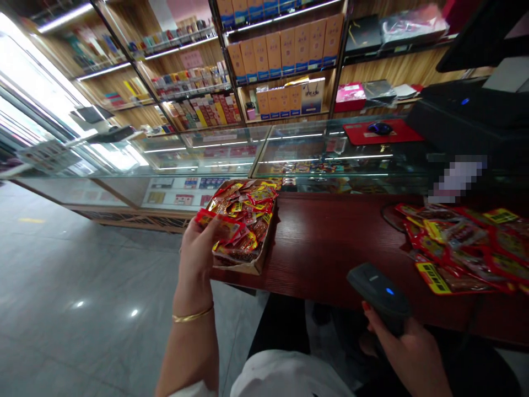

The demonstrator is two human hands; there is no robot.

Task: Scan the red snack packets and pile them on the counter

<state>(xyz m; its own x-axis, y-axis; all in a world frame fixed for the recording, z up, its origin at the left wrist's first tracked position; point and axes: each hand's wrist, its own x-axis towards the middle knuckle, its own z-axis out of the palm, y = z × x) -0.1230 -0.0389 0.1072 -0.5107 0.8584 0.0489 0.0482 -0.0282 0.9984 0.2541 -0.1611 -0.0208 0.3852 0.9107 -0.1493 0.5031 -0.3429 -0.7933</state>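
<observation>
My left hand (198,242) is closed on a red snack packet (225,226), its thumb lying on top. That packet is held over the left part of an open cardboard box (252,267) full of red and yellow snack packets (258,212). The box sits at the left end of the dark red wooden table. In my right hand (407,347) is a black barcode scanner (378,286) with a blue light on top, held at the table's front edge. Right of the scanner lies a loose pile of similar red packets (463,242).
Behind the wooden table (322,231) runs a glass display counter (306,140). On it are a red mouse pad (355,134) with a black mouse (379,128) and dark till equipment (471,116). Shelves with orange boxes (275,52) line the wall. Grey floor (103,286) lies at left.
</observation>
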